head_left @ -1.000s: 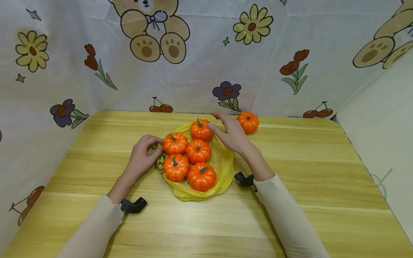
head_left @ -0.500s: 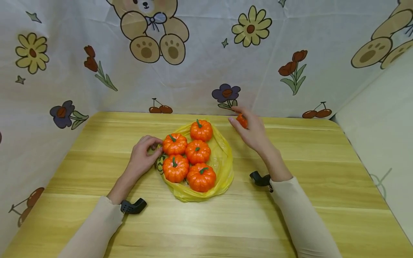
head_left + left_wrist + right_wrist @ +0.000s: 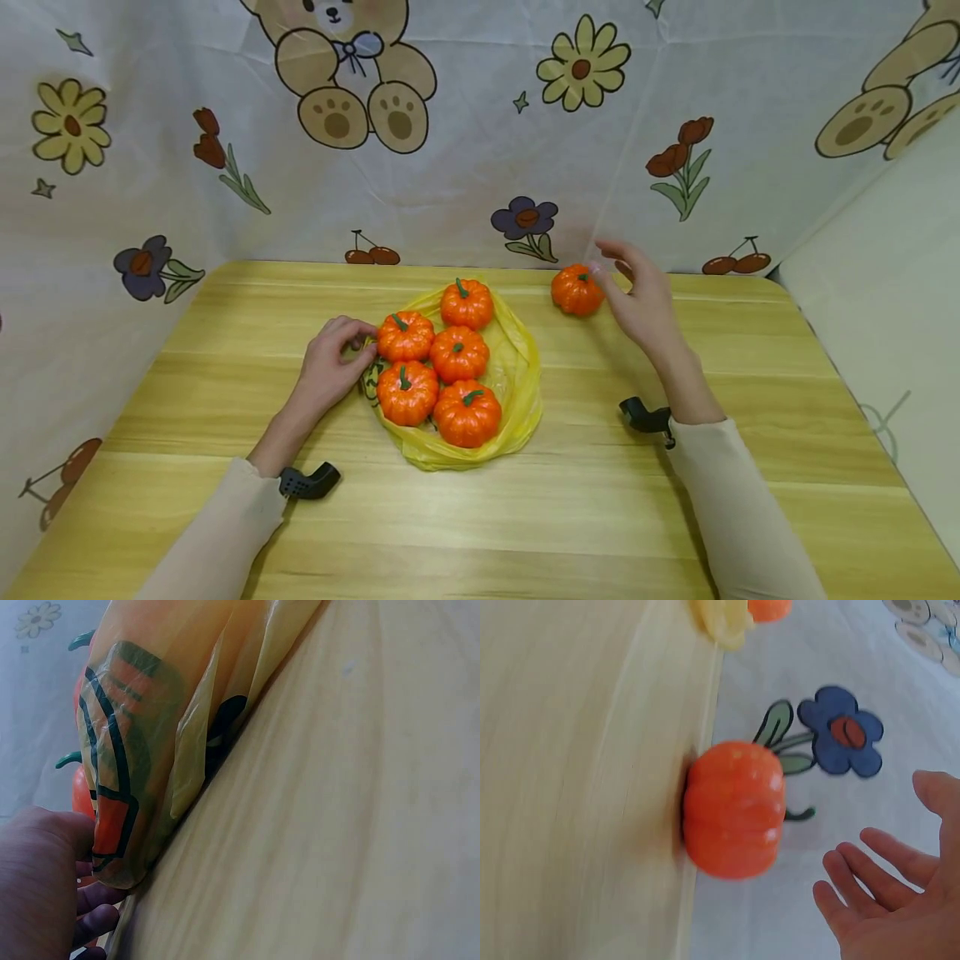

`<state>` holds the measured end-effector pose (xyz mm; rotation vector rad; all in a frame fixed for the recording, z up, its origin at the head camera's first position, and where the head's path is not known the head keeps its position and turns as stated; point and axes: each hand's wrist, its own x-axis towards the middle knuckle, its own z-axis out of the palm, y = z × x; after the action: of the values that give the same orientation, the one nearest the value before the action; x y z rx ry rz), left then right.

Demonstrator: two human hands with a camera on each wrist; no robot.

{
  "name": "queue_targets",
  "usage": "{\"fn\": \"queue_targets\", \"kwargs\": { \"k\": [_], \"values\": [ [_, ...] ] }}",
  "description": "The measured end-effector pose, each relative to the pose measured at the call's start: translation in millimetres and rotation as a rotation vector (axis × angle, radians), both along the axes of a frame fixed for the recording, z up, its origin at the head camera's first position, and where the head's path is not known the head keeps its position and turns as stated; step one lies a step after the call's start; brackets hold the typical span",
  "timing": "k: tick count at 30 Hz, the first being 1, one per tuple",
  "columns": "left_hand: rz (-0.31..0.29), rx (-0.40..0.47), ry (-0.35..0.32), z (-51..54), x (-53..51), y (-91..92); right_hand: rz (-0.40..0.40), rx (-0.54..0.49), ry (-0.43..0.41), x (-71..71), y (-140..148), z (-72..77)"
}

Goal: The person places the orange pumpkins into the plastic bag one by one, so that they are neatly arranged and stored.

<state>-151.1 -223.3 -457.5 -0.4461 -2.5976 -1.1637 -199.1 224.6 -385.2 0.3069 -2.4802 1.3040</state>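
Observation:
Several small orange pumpkins with green stems, one of them a pumpkin (image 3: 459,354) in the middle, lie in an opened yellow plastic bag (image 3: 517,417). My left hand (image 3: 335,354) pinches the bag's left rim; the left wrist view shows thumb and fingers at the edge of the printed bag (image 3: 150,750). A single pumpkin (image 3: 576,292) sits on the table right of the bag, near the back edge. My right hand (image 3: 641,304) is just right of it, fingers loosely spread and holding nothing. The right wrist view shows a gap between this hand (image 3: 900,892) and the pumpkin (image 3: 735,810).
The wooden table (image 3: 480,533) meets a patterned cloth (image 3: 450,192) hanging along its back edge. A pale panel (image 3: 900,275) bounds the right side. Each wrist carries a small black camera, such as the left one (image 3: 310,482).
My right hand has moved from above the bag, over the lone pumpkin, to its right side. That pumpkin remains in nearly the same place. The left hand and bag stay put.

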Motion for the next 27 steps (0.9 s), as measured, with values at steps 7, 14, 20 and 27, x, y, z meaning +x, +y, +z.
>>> {"fn": "queue_targets", "kwargs": {
  "k": [7,14,20,27],
  "values": [
    [-0.001,0.003,-0.003,-0.4,0.1,-0.1,-0.045,0.029,-0.048,-3.5,17,-2.8],
    [0.000,0.001,-0.002,0.5,0.5,0.2,-0.024,0.088,-0.101,-5.6,19,-10.4],
    [-0.003,0.008,-0.002,0.1,0.6,0.4,0.046,0.176,-0.168,-7.1,14,-17.5],
    [-0.006,0.011,0.003,-1.4,-0.1,-1.3,0.084,0.188,-0.190,-7.2,10,-23.8]
  ]
}}
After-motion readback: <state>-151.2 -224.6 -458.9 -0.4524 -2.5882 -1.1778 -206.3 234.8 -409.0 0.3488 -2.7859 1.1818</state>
